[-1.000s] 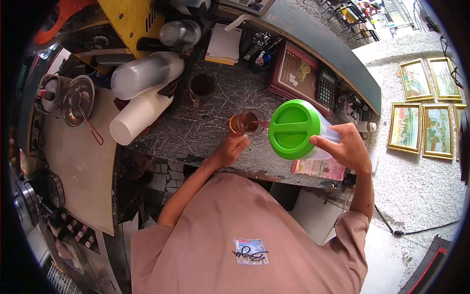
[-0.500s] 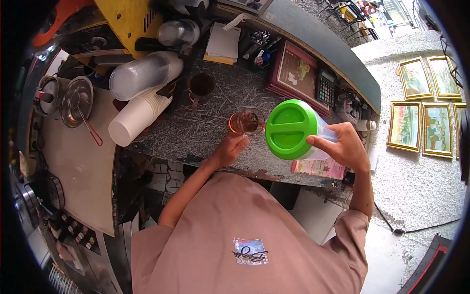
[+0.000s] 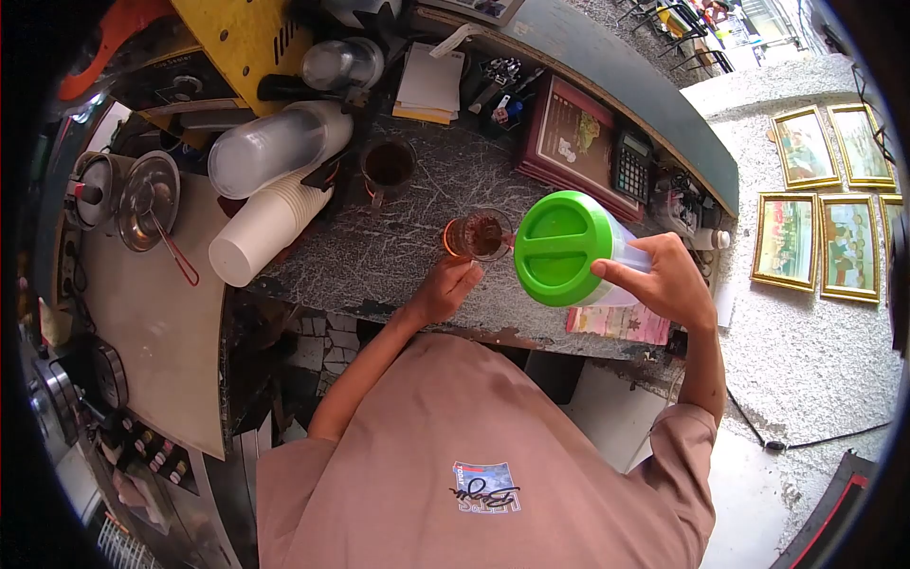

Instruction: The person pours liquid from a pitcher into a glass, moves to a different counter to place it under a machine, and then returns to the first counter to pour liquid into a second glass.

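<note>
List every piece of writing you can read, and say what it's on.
"Cup Sealer": black panel of the yellow machine, slightly blurred.
"Begin": script on the brown shirt's print.
"LETS": outlined, same print, likely reading.
"TODAY": small, same print, likely reading.
Too small or blurred: calculator keys, maroon book cover.
None seen: green-lidded pitcher.

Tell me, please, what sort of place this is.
Probably a small café or drinks shop: the yellow cup sealer, the stack of white cups and the green-lidded pitcher tilted at a glass mug suggest it.
</note>
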A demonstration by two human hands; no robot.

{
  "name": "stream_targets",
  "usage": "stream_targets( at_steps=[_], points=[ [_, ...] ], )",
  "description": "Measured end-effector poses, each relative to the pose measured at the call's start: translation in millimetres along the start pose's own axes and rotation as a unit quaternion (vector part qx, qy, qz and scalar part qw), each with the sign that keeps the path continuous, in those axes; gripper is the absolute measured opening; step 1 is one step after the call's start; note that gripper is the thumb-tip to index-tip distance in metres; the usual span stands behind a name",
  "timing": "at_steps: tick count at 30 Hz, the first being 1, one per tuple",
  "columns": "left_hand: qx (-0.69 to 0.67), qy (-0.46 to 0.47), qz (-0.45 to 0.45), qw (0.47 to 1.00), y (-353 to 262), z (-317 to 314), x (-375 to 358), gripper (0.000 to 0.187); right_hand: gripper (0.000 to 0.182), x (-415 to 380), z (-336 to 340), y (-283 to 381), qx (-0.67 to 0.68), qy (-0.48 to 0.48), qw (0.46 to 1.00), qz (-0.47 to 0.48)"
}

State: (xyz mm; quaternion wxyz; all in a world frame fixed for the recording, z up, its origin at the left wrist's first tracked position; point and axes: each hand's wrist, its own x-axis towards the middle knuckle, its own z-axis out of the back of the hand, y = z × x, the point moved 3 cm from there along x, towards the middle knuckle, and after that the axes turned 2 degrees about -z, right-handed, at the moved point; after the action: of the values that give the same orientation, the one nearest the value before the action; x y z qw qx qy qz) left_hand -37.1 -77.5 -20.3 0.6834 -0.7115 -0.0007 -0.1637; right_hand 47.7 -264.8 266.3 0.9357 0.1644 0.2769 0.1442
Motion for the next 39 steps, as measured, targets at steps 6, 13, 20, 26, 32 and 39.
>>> stream_targets(
  at_steps=[6,13,20,26,32,39],
  points=[
    [0.012,-0.018,-0.017,1.0,-2.6,-1.5,0.1,0.035,0.048,-0.9,0.5,-0.9,-0.005,0.004,1.0,-0.005],
    [-0.005,-0.005,0.014,1.0,-5.9,0.9,1.2,0.035,0.053,-0.2,-1.9,-1.8,0.002,-0.008,1.0,0.013],
    [0.011,0.002,-0.006,1.0,-1.4,0.2,0.7,0.034,0.053,-0.9,-3.5,-4.0,0.021,-0.014,1.0,0.011],
    [0.016,-0.001,-0.01,1.0,4.1,-1.1,-1.5,0.033,0.047,0.6,-10.4,-13.8,0.05,-0.004,0.999,-0.004],
    [0.003,0.004,0.001,1.0,-3.8,-0.3,0.8,0.035,0.047,-0.4,-27.3,-38.5,0.109,-0.035,0.993,0.011],
    [0.008,-0.003,0.003,1.0,7.4,-4.8,-3.3,0.037,0.043,-16.7,-60.6,-98.6,0.279,-0.135,0.95,0.021]
  ],
)
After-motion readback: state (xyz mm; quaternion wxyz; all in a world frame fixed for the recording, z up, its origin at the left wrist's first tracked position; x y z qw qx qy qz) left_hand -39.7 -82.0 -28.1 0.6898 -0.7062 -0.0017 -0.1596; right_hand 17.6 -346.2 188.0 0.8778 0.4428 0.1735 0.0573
